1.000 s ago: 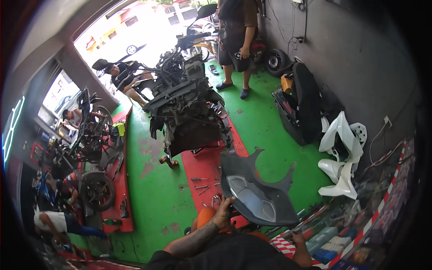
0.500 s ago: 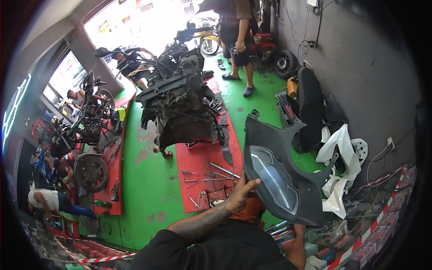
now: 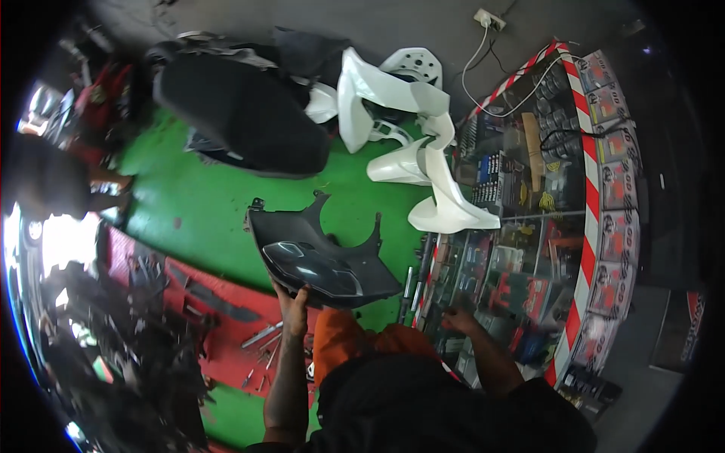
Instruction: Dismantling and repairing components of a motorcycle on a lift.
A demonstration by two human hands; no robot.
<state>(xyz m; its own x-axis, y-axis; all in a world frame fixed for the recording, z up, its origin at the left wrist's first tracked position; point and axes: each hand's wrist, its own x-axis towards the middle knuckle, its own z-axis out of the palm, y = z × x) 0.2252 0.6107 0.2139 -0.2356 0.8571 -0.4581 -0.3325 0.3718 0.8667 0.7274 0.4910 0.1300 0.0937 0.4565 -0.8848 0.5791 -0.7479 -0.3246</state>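
My left hand [image 3: 293, 311] grips the near edge of a dark grey scooter body panel [image 3: 317, 257], holding it out over the green floor [image 3: 226, 196]. The panel has a glossy curved face and pointed tabs along its far side. My right hand [image 3: 461, 323] rests on the top of a glass display counter [image 3: 521, 249] to my right, fingers spread, with nothing in it. My orange-clad knee [image 3: 347, 343] shows below the panel.
White scooter fairings [image 3: 408, 143] and a black seat [image 3: 242, 113] lie on the floor ahead. A red mat [image 3: 226, 317] with several loose tools lies to the left. The counter has a red-and-white striped edge [image 3: 589, 226]. A person's legs [image 3: 98, 181] stand at left.
My view has swung right, from the stripped scooter toward the counter and white fairings. My left hand still carries the grey panel; my right hand has come to the glass top.
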